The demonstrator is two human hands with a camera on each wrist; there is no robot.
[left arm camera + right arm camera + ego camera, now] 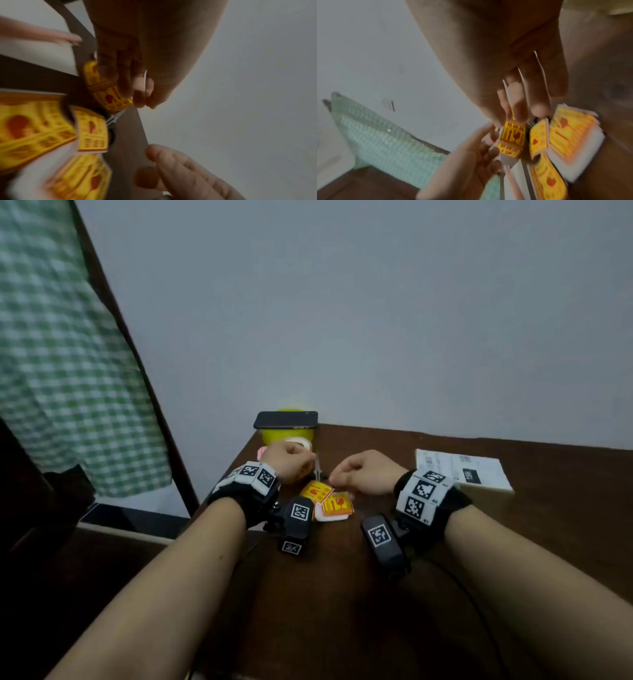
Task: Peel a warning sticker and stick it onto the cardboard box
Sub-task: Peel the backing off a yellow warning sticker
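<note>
Item, nearest: sticker stack (334, 506) on the table (342, 594), yellow-and-red labels on white backing, fanned loosely, lying just below and between both hands. Item: right hand (364, 472), fingers curled, pinching one sticker (511, 139) by its upper edge above the stack; the sticker hangs curled, and whether its backing is off cannot be told. Item: left hand (287, 460), fingers bent and meeting the same sticker at its free edge; grip unclear through blur, apparently a pinch. Item: scissors (319, 470), just beyond the fingers, partly hidden. Item: box (479, 484), beyond the right wrist and well apart from the sticker, bearing a printed label only. Item, farthest: phone (286, 420) atop a yellow bowl (287, 436), beyond the left hand. Status, judged: peeling under way; carrying and sticking remain.
</note>
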